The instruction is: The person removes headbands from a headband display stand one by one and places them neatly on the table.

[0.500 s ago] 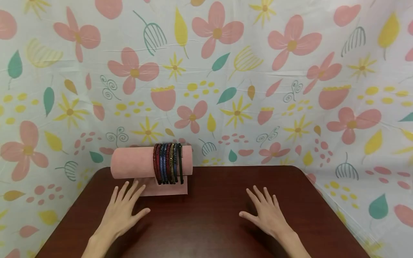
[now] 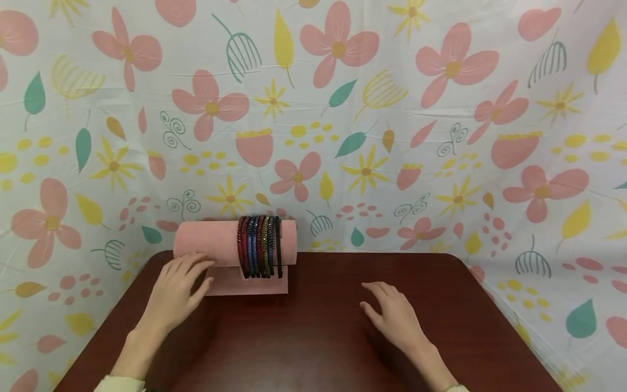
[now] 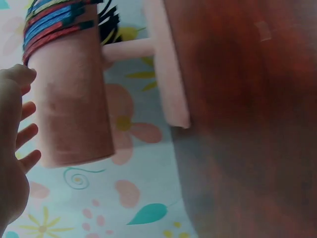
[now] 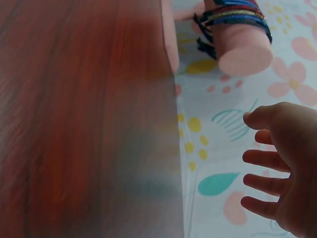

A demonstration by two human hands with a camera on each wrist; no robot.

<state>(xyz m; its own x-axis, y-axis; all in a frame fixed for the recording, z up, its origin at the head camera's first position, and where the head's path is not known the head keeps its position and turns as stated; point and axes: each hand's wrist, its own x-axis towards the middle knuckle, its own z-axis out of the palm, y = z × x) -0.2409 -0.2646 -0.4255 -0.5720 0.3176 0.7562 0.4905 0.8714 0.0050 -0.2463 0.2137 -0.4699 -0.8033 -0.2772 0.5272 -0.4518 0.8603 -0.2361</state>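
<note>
A pink padded roll [image 2: 206, 239] stands at the table's back left on a flat pink base [image 2: 245, 287]. Several glittery headbands [image 2: 259, 247] in red, blue, gold and black hang side by side over its right half. My left hand [image 2: 171, 291] is at the roll's left part, fingers loosely bent and gripping nothing. In the left wrist view its fingertips [image 3: 28, 131] are beside the roll; whether they touch it I cannot tell. My right hand [image 2: 397, 316] hovers over the right side, relaxed, with nothing in it. The right wrist view shows its fingers [image 4: 267, 157] spread, away from the roll.
The dark reddish-brown table [image 2: 318, 337] has rounded back corners. Right behind it hangs a white cloth [image 2: 372, 212] printed with pink, yellow and green flowers and leaves.
My left hand has moved forward from the table to the roll, its fingers bending. The right hand's spread fingers have drawn closer together and relaxed. The head view has shifted slightly.
</note>
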